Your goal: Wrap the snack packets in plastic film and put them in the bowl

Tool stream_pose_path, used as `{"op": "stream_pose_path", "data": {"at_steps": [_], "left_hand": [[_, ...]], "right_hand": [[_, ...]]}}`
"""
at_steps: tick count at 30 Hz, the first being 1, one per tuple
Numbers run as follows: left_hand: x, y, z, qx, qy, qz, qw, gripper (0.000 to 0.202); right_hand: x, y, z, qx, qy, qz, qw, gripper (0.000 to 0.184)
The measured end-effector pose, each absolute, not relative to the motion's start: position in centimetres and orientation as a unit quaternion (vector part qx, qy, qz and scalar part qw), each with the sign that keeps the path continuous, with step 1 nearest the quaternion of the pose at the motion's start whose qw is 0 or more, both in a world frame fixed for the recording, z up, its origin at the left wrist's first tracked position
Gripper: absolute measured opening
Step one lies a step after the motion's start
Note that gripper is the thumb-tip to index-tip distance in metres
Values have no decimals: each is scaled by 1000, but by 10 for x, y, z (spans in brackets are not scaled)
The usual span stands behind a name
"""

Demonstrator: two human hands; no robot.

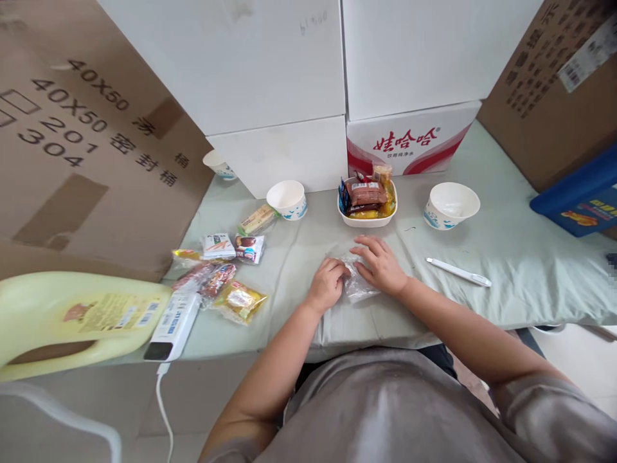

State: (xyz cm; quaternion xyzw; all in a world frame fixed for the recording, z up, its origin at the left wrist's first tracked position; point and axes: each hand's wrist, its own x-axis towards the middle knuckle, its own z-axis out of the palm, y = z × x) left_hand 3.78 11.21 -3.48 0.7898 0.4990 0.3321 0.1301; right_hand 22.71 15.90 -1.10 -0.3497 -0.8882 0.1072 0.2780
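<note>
A crumpled clear plastic bag point(359, 286) lies on the cloth-covered table between my hands. At its left edge my left hand point(326, 286) has its fingers curled and closed on the plastic. My right hand point(383, 265) rests over the bag's right side, fingers apart, with the thumb touching the plastic. Just beyond the hands stands a white tray point(369, 222) filled with wrapped snacks, among them a brown packet point(367, 193). A white paper bowl point(289, 204) is to the left of the tray, and another paper bowl point(446, 206) is to its right.
Several wrapped snacks point(240, 301) lie left of my hands, near a white power bank point(174, 325) and a yellow jug point(91, 315). A white utility knife point(457, 272) lies at right. White boxes point(279, 157) close off the back; a blue container point(578, 193) stands far right.
</note>
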Motion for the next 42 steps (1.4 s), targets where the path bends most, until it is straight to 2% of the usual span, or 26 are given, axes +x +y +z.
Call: {"op": "stream_pose_path", "data": {"at_steps": [2, 4, 5, 7, 9, 14, 17, 20, 24, 29, 34, 36, 39, 42], "left_hand": [[37, 110, -34, 789, 499, 334, 129, 37], [38, 110, -32, 790, 507, 323, 118, 38], [39, 109, -30, 791, 516, 311, 109, 37], [42, 109, -28, 789, 537, 286, 87, 30], [45, 108, -28, 785, 554, 269, 69, 26], [47, 106, -28, 786, 549, 274, 70, 23], [45, 105, -26, 803, 519, 279, 91, 20], [45, 104, -24, 816, 495, 273, 121, 20], [42, 105, -27, 814, 474, 301, 147, 33], [37, 108, -37, 795, 464, 350, 175, 44], [36, 108, -38, 768, 496, 359, 187, 58], [36, 107, -36, 757, 497, 377, 194, 51], [37, 105, -31, 763, 484, 382, 192, 28], [40, 103, -29, 772, 524, 335, 130, 11]], "right_hand": [[238, 139, -13, -273, -924, 122, 237, 41], [249, 113, -19, -215, -953, 141, 162, 58], [254, 100, -23, -209, -958, 143, 131, 65], [263, 77, -30, -229, -959, 132, 99, 69], [270, 65, -32, -240, -958, 118, 101, 63], [274, 74, -27, -280, -940, 90, 174, 33], [269, 82, -23, -245, -942, 75, 214, 17], [262, 85, -17, -177, -954, 99, 220, 18], [251, 96, -5, -173, -957, 155, 175, 28], [232, 128, -4, -297, -932, 143, 148, 32], [214, 148, -13, -426, -897, 104, 60, 27], [210, 149, -17, -439, -893, 90, 53, 27], [208, 146, -23, -441, -891, 76, 69, 28], [211, 147, -26, -433, -894, 61, 102, 27]]}}
